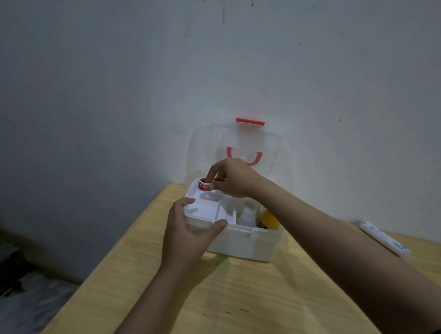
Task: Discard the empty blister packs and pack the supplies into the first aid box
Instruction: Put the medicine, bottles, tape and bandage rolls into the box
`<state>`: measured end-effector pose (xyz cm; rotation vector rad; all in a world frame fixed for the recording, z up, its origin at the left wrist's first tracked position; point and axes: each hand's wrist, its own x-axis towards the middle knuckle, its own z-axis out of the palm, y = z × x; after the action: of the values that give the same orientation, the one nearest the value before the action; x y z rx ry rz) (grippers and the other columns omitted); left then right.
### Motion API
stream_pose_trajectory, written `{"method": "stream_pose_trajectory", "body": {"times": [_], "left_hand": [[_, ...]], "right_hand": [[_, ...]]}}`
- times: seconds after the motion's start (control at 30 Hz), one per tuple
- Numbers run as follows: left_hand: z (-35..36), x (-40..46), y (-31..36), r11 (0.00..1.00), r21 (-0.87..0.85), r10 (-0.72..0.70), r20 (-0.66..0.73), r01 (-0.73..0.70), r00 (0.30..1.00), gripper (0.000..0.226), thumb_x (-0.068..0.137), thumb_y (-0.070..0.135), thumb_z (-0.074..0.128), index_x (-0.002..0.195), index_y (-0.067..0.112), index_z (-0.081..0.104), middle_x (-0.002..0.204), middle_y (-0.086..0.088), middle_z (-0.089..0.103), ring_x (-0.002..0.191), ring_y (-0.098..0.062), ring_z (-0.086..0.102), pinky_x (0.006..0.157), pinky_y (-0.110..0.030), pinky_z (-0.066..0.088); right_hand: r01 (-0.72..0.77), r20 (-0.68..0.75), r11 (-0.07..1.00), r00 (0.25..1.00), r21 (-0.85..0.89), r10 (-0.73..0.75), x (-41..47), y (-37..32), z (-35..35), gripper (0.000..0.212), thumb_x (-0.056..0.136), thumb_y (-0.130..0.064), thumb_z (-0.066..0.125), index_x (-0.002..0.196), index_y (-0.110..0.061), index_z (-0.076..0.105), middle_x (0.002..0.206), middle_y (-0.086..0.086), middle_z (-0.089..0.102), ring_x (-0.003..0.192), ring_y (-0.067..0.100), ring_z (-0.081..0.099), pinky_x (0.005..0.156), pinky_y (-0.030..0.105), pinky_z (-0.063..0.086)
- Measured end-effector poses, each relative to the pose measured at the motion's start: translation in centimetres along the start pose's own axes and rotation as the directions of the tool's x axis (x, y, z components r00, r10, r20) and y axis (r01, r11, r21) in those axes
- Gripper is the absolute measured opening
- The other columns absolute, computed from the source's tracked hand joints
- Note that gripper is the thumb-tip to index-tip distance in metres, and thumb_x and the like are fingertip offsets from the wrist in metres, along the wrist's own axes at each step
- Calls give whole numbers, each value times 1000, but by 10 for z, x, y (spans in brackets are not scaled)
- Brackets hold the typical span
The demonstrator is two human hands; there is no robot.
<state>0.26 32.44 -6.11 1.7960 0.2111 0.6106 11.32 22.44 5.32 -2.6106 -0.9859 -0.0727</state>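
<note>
Both hands work at the first aid box, which stands on the wooden table against the wall, its clear lid raised. Left hand grips the white tray at its 7 o'clock corner. Right hand pinches a small red-and-white roll at the tray's 11 o'clock corner. A yellow item lies inside the box at 3 o'clock of the tray.

wall: grey, stained | table: light wood | light: dim

White box, red latch, yellow item, pale wood-grain table
</note>
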Motion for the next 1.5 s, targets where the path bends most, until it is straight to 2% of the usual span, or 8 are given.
{"method": "stream_pose_trajectory", "body": {"times": [0.1,0.2,0.37,0.77,0.97,1.2,1.3,1.5], "left_hand": [[-1,1,-3,1000,9,18,0,-18,1000,68,61,51,80,116,43,40,126,11,43,113,-17,48,79,-34,56],[-1,0,-3,1000,-5,20,0,-20,1000,69,61,49,80,117,42,40,126,10,44,112,-17,49,75,-29,57],[-1,1,-5,1000,8,30,-10,-30,1000,69,62,49,81,118,40,41,127,8,45,113,-18,50,73,-28,57],[2,3,-4,999,40,28,-9,-28,1000,74,68,44,79,127,32,35,135,0,43,118,-21,48,81,-30,54],[3,-1,1,1000,20,20,3,-20,1000,73,74,38,77,131,24,34,140,-4,40,124,-23,43,83,-27,47],[4,0,-2,1000,10,17,9,-17,1000,71,72,38,78,127,28,34,139,-6,40,123,-28,46,92,-43,51],[5,0,-3,1000,2,15,17,-15,1000,72,73,38,77,129,29,33,141,-6,39,125,-27,44,93,-43,51],[6,1,-7,1000,2,4,25,-4,1000,72,71,41,78,127,34,33,141,-5,38,124,-28,45,91,-47,52]], "right_hand": [[13,34,999,999,-39,-12,6,-1,8,22,85,-11,65,106,-11,72,110,8,70,80,13,57,67,22,47],[23,77,996,997,-86,-17,11,-1,18,22,82,-14,68,104,-15,73,107,7,72,86,17,63,82,36,56],[22,79,998,997,-62,-17,9,-3,14,27,83,-12,68,110,-14,71,111,8,71,93,19,65,87,34,55],[-214,-350,960,898,179,266,-147,39,-18,21,84,-14,67,104,-17,72,102,4,70,88,16,63,80,27,50],[-571,-486,818,699,61,524,-249,118,5,23,82,-16,68,105,-16,69,107,9,68,95,26,61,79,36,48],[-930,-511,346,359,-124,781,-324,184,11,39,89,-12,46,125,-20,56,125,16,54,110,39,47,90,46,43],[-915,-524,397,371,-68,767,-331,195,18,36,90,-8,45,123,-15,59,118,18,57,106,40,48,81,43,46],[-544,-601,799,558,256,572,-288,148,8,18,87,-11,59,102,-5,66,97,10,70,83,25,62,68,28,41]]}}
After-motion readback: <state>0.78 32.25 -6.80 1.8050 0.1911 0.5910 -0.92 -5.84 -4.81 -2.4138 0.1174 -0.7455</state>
